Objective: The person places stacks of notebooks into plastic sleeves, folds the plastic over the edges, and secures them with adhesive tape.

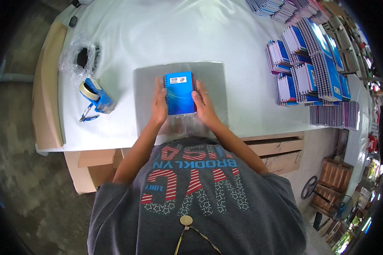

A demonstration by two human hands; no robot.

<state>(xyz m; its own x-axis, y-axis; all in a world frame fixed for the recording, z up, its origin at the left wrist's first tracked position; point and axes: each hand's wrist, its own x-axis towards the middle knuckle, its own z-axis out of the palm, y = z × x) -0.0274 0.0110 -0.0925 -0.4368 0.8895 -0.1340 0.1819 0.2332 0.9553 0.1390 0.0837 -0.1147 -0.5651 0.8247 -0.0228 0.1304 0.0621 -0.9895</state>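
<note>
A small blue spiral notebook [180, 95] with a white label lies at the middle of the table. Blue coils run down its left edge, and red coils show along the right edge, so more than one notebook may be stacked there. My left hand [159, 103] presses against the left side, fingers pointing away from me and slightly blurred. Against the right side is my right hand [204, 104], its thumb at the cover's edge. Together the hands grip the notebook between them. Under it lies a greyish clear plastic sheet [147, 78].
A blue tape dispenser [98, 97] stands to the left, near crumpled clear plastic [68, 59]. Brown cardboard [49, 85] covers the table's left edge. Several stacks of spiral notebooks [308, 63] fill the right side. Below the front edge sits an open cardboard box [83, 172].
</note>
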